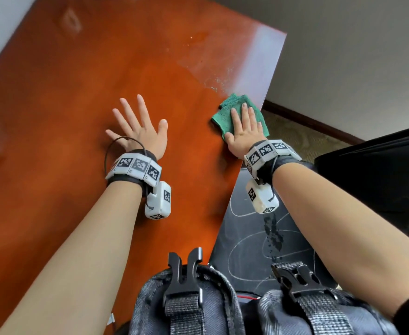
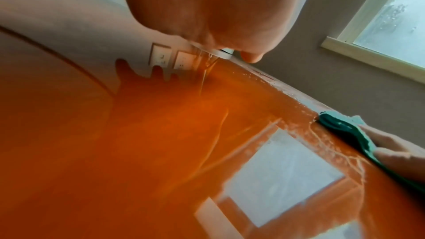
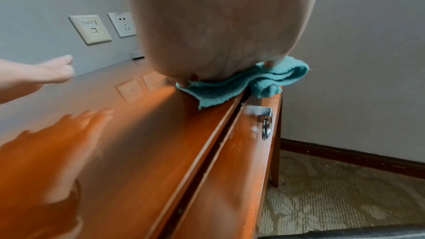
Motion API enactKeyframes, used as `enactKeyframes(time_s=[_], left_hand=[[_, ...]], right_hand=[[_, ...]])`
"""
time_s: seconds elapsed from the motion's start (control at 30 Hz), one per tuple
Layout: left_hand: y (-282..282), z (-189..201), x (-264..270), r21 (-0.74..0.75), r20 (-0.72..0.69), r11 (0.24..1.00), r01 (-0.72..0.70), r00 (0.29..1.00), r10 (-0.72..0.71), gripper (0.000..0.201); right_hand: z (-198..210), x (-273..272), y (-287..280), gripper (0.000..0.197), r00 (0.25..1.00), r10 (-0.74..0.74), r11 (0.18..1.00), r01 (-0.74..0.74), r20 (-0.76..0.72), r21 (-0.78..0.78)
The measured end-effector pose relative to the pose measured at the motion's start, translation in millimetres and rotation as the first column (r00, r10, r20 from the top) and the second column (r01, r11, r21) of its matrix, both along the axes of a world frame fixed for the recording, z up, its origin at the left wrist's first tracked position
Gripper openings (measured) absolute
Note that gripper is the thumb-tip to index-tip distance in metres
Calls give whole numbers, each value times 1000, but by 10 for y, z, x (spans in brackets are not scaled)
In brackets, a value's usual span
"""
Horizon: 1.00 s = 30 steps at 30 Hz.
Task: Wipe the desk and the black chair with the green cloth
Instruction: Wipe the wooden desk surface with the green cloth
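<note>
Green cloth (image 1: 232,112) is seen folded at the right front corner of the table (image 1: 102,93), pressed flat under the right hand (image 1: 244,131). The fingers of that hand are laid straight over the fabric, so the grip is open and nothing is pinched; the cloth is only held down against the wood. In the right wrist view one fold of the cloth (image 3: 264,81) is shown hanging slightly over the table's edge, above a drawer front with a metal pull (image 3: 266,128).

The left hand (image 1: 140,129) is spread with fingers straight and apart over the glossy orange-brown top, well apart from the cloth; its grip is likewise open and nothing is held. Whether the palm touches the surface cannot be told.

Small droplets (image 1: 213,85) are visible on the tabletop just beyond the cloth. The black chair (image 1: 266,238) is placed just beside the table's front edge, below the right forearm; pale scribbled lines and a dark wet patch are marked on its seat. Two wall plates (image 3: 103,26) are seen behind the table, and patterned carpet (image 3: 345,188) lies beneath it.
</note>
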<state>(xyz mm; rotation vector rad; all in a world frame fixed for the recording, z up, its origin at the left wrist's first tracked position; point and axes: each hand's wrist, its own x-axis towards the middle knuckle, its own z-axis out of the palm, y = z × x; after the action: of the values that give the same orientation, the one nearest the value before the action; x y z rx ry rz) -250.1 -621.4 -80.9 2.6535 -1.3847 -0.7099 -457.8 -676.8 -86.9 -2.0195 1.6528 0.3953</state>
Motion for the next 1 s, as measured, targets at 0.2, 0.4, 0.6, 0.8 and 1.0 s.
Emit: enactKeyframes(time_s=[0.2, 0.4, 0.6, 0.8, 1.0], left_hand=[[-313, -43, -51, 122, 22, 992, -12, 1000, 10, 71], [-405, -47, 21, 182, -75, 983, -29, 996, 43, 79], [-418, -38, 34, 225, -86, 974, -3, 996, 23, 81], [-425, 13, 68, 252, -113, 968, 15, 994, 13, 81], [-425, 18, 63, 245, -118, 969, 17, 993, 13, 81]], right_hand=[[-25, -64, -229, 63, 1000, 11, 1000, -11, 10, -8], [-34, -32, -512, 63, 998, -54, 998, 55, 13, -26], [-52, -34, -881, 64, 995, -101, 992, 101, 7, -79], [-63, -3, -983, 64, 993, -119, 986, 118, 3, -120], [4, 44, -701, 66, 994, -104, 994, 103, -21, -40]])
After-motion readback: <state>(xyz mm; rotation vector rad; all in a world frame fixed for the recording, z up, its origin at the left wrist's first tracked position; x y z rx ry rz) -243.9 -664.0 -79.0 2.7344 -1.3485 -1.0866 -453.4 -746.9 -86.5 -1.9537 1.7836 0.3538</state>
